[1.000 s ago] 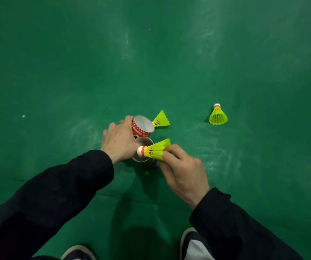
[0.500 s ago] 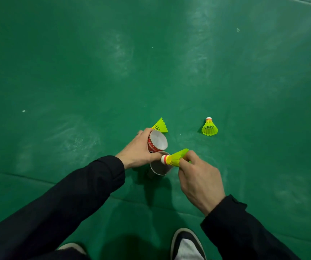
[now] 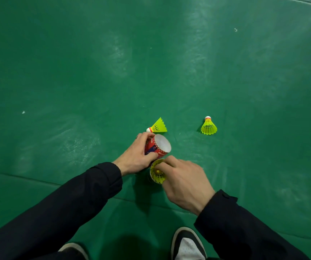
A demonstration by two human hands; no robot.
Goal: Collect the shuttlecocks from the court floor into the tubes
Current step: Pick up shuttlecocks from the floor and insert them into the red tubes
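**Shuttle seated in tube mouth, two more loose on floor**

Head view: the left hand [image 3: 135,158] grips a red tube [image 3: 157,146], fingers and thumb curled round its printed wall; the capped white end faces up and right. Just below it, touching the same hand, is a second tube [image 3: 152,167], mostly hidden. Its mouth is filled by a yellow shuttlecock [image 3: 158,173], skirt up, w/ the cork end down inside. The right hand [image 3: 183,180] has its fingertips [image 3: 167,162] curled on the skirt's rim, pinching it at the far edge; the palm covers the tube's right side.

Beyond the left hand, just past the red tube, a 2nd yellow shuttle [image 3: 157,126] lies on its side, cork pointing left, near the knuckles but apart. Fwd and right of the right hand, well apart, a 3rd shuttle [image 3: 208,126] stands skirt down. Green court floor [image 3: 75,72] is open all round. A mat seam runs under both forearms. Two shoes [image 3: 187,244] show at the bottom edge, below the wrists.
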